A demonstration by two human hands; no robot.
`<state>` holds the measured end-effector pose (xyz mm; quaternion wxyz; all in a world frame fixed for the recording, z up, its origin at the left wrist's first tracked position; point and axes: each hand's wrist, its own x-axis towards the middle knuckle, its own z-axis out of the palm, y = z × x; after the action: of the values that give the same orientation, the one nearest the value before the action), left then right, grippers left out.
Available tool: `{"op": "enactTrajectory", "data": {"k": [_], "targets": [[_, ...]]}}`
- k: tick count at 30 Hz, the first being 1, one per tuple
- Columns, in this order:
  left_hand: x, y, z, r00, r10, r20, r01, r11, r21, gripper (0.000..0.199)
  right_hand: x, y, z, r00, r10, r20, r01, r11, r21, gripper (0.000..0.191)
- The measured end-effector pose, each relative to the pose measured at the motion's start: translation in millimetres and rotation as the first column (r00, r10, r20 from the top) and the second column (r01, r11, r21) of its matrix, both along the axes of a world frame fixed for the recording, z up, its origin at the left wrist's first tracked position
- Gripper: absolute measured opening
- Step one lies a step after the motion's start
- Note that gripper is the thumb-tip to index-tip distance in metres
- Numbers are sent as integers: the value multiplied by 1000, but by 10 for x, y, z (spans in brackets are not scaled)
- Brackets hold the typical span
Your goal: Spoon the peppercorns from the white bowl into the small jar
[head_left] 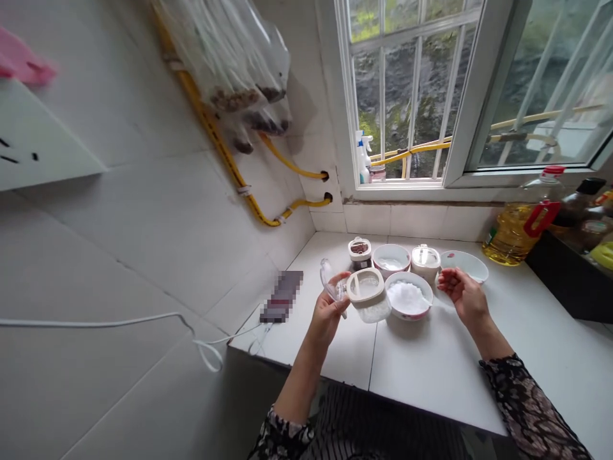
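Observation:
My left hand (330,310) grips a clear seasoning jar (374,312) with a cream rim, tilted, its clear lid (328,275) swung up by my fingers. Some white grains show inside it. Just right of the jar stands a bowl (412,314) heaped with white granules (405,296). My right hand (463,295) is to the right of that bowl, its fingers curled together; whether a thin pale thing near the bowl's rim is in them, I cannot make out. Behind are a jar with dark reddish contents (360,252), a second bowl (391,257) with white contents and another lidded jar (426,259).
A wider white bowl (472,265) stands behind my right hand. An oil bottle (514,230) and a black box (565,275) of bottles are at the right. A blurred-out dark device (282,297) with a white cable (205,358) lies left, near the counter edge.

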<state>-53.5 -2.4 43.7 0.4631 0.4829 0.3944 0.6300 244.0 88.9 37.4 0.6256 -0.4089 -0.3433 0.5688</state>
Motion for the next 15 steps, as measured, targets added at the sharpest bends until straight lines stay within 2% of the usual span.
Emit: {"op": "enactTrajectory", "data": {"k": [7,11,15], "targets": [[-116,241,-96,993,-46,111,58,992,-112,61,42,35,-60,996,-14,83,13,1000,19,26],[-173,423,-103,979,-157,129,178,970,-168,65,32,37,-64,995,-5,99,7,1000,-17,22],[-227,611,-142,949,-284,140,310,922,-232,65,-1,26,-61,995,1,96,6,997,-72,23]]}}
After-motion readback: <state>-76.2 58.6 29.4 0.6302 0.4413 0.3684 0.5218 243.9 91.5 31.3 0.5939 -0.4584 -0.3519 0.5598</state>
